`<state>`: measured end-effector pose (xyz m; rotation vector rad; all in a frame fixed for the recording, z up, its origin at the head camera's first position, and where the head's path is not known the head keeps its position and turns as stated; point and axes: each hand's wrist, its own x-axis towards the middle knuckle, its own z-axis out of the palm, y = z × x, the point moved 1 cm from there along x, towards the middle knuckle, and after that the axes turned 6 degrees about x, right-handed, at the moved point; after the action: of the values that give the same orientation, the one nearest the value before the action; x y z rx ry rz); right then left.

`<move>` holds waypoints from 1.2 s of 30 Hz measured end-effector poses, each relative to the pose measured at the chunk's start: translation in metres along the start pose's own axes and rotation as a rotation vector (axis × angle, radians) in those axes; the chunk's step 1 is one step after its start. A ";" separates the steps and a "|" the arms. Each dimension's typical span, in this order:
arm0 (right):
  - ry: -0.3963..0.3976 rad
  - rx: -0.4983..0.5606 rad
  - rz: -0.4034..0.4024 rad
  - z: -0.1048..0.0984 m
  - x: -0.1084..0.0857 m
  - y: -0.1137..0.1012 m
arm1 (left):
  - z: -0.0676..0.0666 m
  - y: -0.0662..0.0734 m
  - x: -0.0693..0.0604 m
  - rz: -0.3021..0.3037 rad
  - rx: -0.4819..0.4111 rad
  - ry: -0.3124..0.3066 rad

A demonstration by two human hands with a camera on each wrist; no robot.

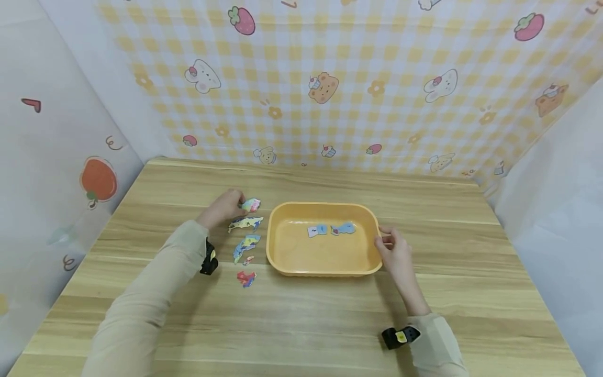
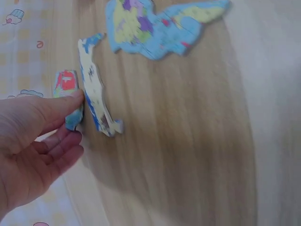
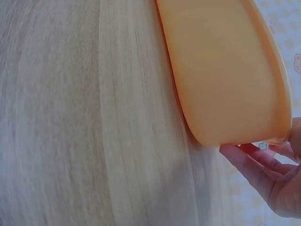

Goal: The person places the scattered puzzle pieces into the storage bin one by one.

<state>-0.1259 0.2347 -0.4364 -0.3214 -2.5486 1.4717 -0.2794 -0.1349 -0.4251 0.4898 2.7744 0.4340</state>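
My left hand (image 1: 227,205) is at the top of a column of flat, irregular printed puzzle pieces, left of a yellow-orange plastic tray (image 1: 325,274). Its thumb and fingers pinch a small multicoloured piece (image 2: 67,82). Just beside that lies a long, pale yellow and blue piece (image 2: 94,84). A larger blue, yellow and purple piece (image 2: 155,30) lies farther off. My right hand (image 1: 395,254) grips the right end of the tray, thumb and fingers at its rim and outer wall. Inside the tray lie a white-and-blue piece (image 1: 317,230) and a blue piece (image 1: 344,229).
Nearer the front of the column are a tiny piece (image 1: 248,260) and a red piece (image 1: 246,278). Everything stands on a wood-grain table (image 1: 301,335). A checked curtain (image 1: 348,104) hangs behind its back edge.
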 end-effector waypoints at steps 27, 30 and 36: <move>-0.036 0.000 0.038 -0.002 0.003 0.001 | -0.021 -0.009 -0.008 0.076 -0.250 0.017; -0.034 -0.007 0.041 -0.002 0.003 0.001 | -0.025 -0.003 -0.008 0.100 -0.261 0.024; -0.029 -0.024 0.037 -0.001 0.003 0.000 | -0.033 0.015 -0.012 0.134 -0.257 0.021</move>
<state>-0.1284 0.2361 -0.4356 -0.3555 -2.5989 1.4705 -0.2748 -0.1337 -0.3873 0.6124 2.6609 0.8179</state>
